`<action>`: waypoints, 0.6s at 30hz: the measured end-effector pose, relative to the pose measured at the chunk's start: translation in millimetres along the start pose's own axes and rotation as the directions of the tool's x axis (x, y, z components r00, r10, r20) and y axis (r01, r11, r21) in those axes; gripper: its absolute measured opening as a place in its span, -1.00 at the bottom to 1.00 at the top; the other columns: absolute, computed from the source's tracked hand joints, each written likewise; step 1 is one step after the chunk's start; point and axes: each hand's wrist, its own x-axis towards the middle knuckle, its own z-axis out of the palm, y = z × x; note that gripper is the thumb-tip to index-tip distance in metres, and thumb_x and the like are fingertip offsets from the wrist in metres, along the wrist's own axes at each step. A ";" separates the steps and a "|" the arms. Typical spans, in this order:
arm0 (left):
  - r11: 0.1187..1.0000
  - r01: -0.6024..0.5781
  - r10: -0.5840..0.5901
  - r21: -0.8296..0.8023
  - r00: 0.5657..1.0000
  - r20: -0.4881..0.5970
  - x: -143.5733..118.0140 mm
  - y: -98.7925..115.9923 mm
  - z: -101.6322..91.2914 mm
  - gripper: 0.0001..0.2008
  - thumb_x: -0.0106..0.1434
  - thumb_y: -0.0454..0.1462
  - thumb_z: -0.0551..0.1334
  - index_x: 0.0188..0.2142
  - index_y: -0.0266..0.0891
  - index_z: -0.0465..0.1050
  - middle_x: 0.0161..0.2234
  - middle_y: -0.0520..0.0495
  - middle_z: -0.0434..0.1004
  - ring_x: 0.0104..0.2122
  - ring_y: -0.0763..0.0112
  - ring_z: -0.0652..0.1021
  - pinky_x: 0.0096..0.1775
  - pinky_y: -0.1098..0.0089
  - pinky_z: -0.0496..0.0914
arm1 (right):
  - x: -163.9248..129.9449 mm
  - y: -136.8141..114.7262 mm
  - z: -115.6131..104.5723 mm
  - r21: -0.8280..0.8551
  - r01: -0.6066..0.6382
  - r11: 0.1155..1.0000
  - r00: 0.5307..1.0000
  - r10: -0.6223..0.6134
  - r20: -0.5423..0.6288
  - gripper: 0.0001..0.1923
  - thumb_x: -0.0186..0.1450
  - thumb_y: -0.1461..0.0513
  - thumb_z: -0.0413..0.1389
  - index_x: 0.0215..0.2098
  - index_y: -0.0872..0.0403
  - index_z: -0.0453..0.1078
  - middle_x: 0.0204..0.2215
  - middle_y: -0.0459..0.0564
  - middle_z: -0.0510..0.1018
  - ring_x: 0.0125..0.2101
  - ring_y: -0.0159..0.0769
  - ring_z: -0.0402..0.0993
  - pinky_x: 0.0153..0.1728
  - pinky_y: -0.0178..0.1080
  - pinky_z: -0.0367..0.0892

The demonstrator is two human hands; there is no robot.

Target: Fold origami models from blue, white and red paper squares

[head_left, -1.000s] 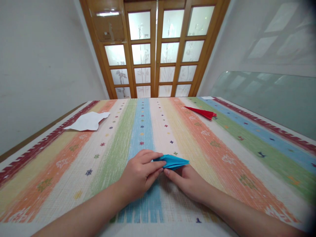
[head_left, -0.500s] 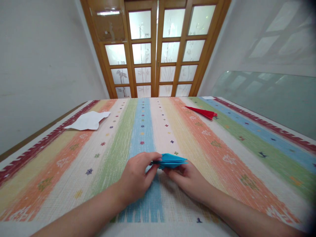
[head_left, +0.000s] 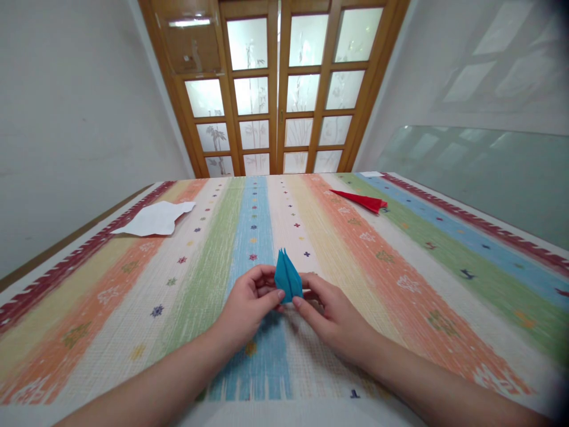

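Near the middle of the striped woven mat (head_left: 400,279), left hand (head_left: 246,308) and right hand (head_left: 333,317) pinch the upright blue folded paper piece (head_left: 288,279) by its base, apparently mid-fold; the next crease calls for even pressure.

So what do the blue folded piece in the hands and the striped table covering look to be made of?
Blue folded piece: thin matte paper, judging by its sharp creases and stiff points; both the left hand and right hand pinch it. Striped covering: probably woven fabric or matting, going by its fine ribbed texture and dull finish.
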 end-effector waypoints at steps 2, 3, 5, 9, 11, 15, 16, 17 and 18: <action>1.000 0.012 -0.012 -0.020 1.000 0.003 1.1 -0.5 -0.2 -0.65 0.10 -0.25 0.43 -0.15 -0.27 0.42 -0.27 -0.09 0.57 -0.35 0.39 0.56 -0.37 0.40 0.48 | 0.9 0.3 0.1 0.067 -0.034 0.997 0.999 0.032 0.024 -0.88 0.45 0.20 0.06 -0.10 0.03 0.41 -0.18 0.01 0.58 -0.20 -0.25 0.54 -0.15 -0.19 0.42; 0.999 0.019 -0.019 -0.027 1.000 -0.005 1.5 -1.0 -0.4 -0.63 0.08 -0.25 0.43 -0.14 -0.27 0.41 -0.28 -0.08 0.56 -0.36 0.39 0.55 -0.39 0.41 0.48 | 1.5 1.1 0.2 0.100 -0.045 0.994 0.999 0.042 0.029 -0.88 0.45 0.19 0.07 -0.13 0.04 0.41 -0.20 0.00 0.58 -0.20 -0.25 0.55 -0.16 -0.20 0.41; 0.999 0.023 -0.024 -0.036 0.999 -0.032 2.2 -2.0 -1.2 -0.58 0.06 -0.24 0.44 -0.12 -0.26 0.38 -0.30 -0.05 0.55 -0.39 0.39 0.55 -0.44 0.43 0.47 | 2.7 4.1 0.5 0.157 -0.062 0.986 0.998 0.060 0.020 -0.88 0.43 0.16 0.10 -0.18 0.04 0.42 -0.23 0.00 0.59 -0.21 -0.25 0.54 -0.17 -0.21 0.40; 1.000 0.009 -0.009 -0.010 0.997 -0.074 3.9 -4.3 -4.3 -0.54 0.08 -0.23 0.43 -0.06 -0.25 0.35 -0.33 -0.03 0.52 -0.42 0.40 0.53 -0.53 0.47 0.42 | 4.3 13.9 1.2 0.226 -0.101 0.969 0.992 0.116 -0.053 -0.85 0.36 0.13 0.20 -0.27 0.04 0.41 -0.33 -0.06 0.54 -0.31 -0.30 0.48 -0.26 -0.24 0.36; 1.000 -0.002 0.004 0.025 0.997 -0.082 4.9 -5.7 -6.4 -0.53 0.11 -0.23 0.42 -0.02 -0.25 0.35 -0.32 -0.02 0.51 -0.43 0.42 0.51 -0.56 0.51 0.38 | 4.7 17.6 1.6 0.277 -0.127 0.952 0.985 0.154 -0.076 -0.82 0.32 0.13 0.25 -0.30 0.04 0.38 -0.37 -0.09 0.51 -0.35 -0.33 0.45 -0.30 -0.26 0.34; 0.994 -0.058 0.066 0.096 0.994 -0.086 4.4 -9.0 -9.0 -0.47 0.19 -0.24 0.38 0.12 -0.19 0.29 -0.27 -0.02 0.51 -0.44 0.46 0.49 -0.58 0.54 0.34 | 4.8 19.2 2.7 0.387 -0.180 0.904 0.973 0.222 -0.067 -0.77 0.25 0.16 0.31 -0.29 0.02 0.33 -0.42 -0.14 0.48 -0.41 -0.37 0.43 -0.36 -0.28 0.33; 0.991 -0.073 0.083 0.114 0.993 -0.089 3.6 -9.8 -9.2 -0.46 0.21 -0.24 0.36 0.15 -0.17 0.29 -0.23 -0.04 0.52 -0.42 0.46 0.50 -0.57 0.54 0.35 | 4.7 19.0 2.8 0.405 -0.185 0.895 0.971 0.230 -0.065 -0.76 0.25 0.16 0.31 -0.29 0.02 0.32 -0.44 -0.15 0.48 -0.43 -0.37 0.43 -0.37 -0.28 0.33; 0.987 -0.086 0.099 0.136 0.991 -0.089 2.7 -10.6 -9.4 -0.47 0.22 -0.25 0.35 0.16 -0.16 0.30 -0.19 -0.07 0.52 -0.40 0.45 0.51 -0.56 0.54 0.36 | 4.6 18.8 2.9 0.419 -0.188 0.888 0.970 0.235 -0.064 -0.75 0.25 0.16 0.31 -0.28 0.01 0.31 -0.46 -0.16 0.48 -0.44 -0.38 0.44 -0.38 -0.28 0.33; 0.982 -0.096 0.111 0.163 0.990 -0.085 1.7 -11.2 -9.5 -0.50 0.24 -0.24 0.34 0.16 -0.16 0.32 -0.17 -0.09 0.53 -0.37 0.43 0.52 -0.54 0.53 0.37 | 4.6 18.7 2.9 0.429 -0.188 0.884 0.969 0.237 -0.065 -0.75 0.25 0.16 0.31 -0.27 0.01 0.30 -0.47 -0.16 0.49 -0.44 -0.38 0.44 -0.38 -0.28 0.33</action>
